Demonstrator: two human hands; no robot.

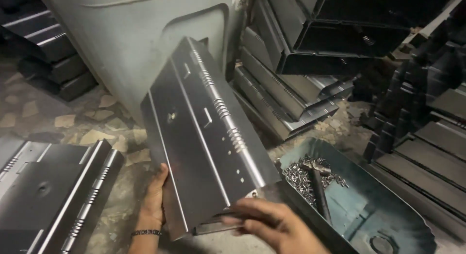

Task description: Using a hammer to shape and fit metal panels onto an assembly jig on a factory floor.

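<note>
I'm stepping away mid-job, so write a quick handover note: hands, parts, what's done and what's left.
Left hand grips the near-left edge of the bent metal panel, held tilted above the floor. Right hand holds its near end by a small bracket. Hammer lies on small metal fasteners in the tray, right. Another panel lies left; stacked panels behind. Done and left: cannot tell.

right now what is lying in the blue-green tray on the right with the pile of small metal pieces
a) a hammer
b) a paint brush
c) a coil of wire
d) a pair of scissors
a: a hammer with a dark handle lies in the tray, its head resting on the small metal pieces, beside the bent metal panel that the left hand and the right hand hold.
</note>
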